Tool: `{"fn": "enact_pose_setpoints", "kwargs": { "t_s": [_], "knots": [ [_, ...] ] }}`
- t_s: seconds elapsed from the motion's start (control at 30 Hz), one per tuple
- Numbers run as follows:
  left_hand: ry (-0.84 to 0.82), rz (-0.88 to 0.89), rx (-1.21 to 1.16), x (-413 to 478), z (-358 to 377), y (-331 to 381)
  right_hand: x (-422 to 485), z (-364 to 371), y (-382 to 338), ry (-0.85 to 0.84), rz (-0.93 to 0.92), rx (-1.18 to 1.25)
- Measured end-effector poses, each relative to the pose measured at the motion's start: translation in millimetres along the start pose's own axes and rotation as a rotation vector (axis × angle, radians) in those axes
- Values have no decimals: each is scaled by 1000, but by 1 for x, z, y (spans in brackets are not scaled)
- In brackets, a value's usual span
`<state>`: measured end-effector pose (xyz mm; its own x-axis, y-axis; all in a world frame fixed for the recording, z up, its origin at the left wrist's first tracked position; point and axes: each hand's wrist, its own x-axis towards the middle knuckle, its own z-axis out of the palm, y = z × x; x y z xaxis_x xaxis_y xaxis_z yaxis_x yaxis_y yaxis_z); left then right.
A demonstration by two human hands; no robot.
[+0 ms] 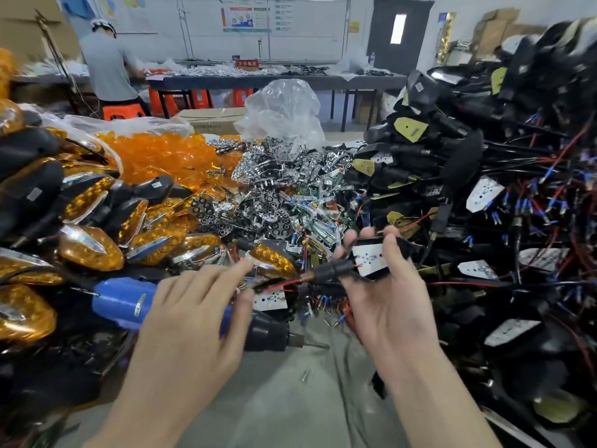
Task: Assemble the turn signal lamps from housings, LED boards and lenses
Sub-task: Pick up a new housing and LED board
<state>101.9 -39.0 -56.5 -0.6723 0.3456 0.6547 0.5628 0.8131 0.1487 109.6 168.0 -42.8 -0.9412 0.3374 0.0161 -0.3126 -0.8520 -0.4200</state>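
One housing (404, 244) w/ LED board (366, 257) is clamped face-up in right hand (387, 305), prob. for lens fitting; left hand (190, 315) is held splayed above blue screwdriver (122, 302).

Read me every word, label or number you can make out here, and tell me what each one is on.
"不合格区", probably, last character unsure: red sign on the far table.
Wall posters: print too small to read.
Yellow notice beside the door: too small.
Label on the blue electric screwdriver: blurred.
White stickers on the black housings: too small.
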Motion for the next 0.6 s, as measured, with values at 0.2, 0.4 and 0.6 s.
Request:
{"fn": "enact_pose_setpoints", "kwargs": {
  "t_s": [0.2,0.4,0.6],
  "knots": [
    [-79,109,-1,-1,12,13,-9,4,11,-102,97,-2],
    [-40,126,-59,-2,12,11,-10,6,6,-139,150,38],
    [-39,100,-87,-3,12,12,-9,5,7,-133,159,43]
  ]
}}
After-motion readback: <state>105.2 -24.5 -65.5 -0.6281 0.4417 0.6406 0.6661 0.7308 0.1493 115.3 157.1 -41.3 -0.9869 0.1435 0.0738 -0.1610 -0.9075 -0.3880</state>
